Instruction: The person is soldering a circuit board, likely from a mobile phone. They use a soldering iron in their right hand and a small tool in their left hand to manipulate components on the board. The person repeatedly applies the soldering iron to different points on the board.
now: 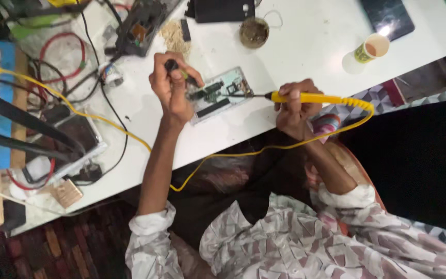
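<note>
Our right hand (292,106) clamps soldering iron (305,97) | tip points nine o'clock onto circuit board (220,94) | left hand (171,85) pinches tool, nearer.

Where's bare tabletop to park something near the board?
Bare white tabletop between the round brown tin and the paper cup, and along the near edge below the circuit board. Crowded left: tangled cables.

The person wears a loose white shirt printed with grey and mauve triangular shapes; both sleeves are rolled up in thick cuffs at the elbows, leaving the forearms bare, and neither wrist carries a watch or band
</note>
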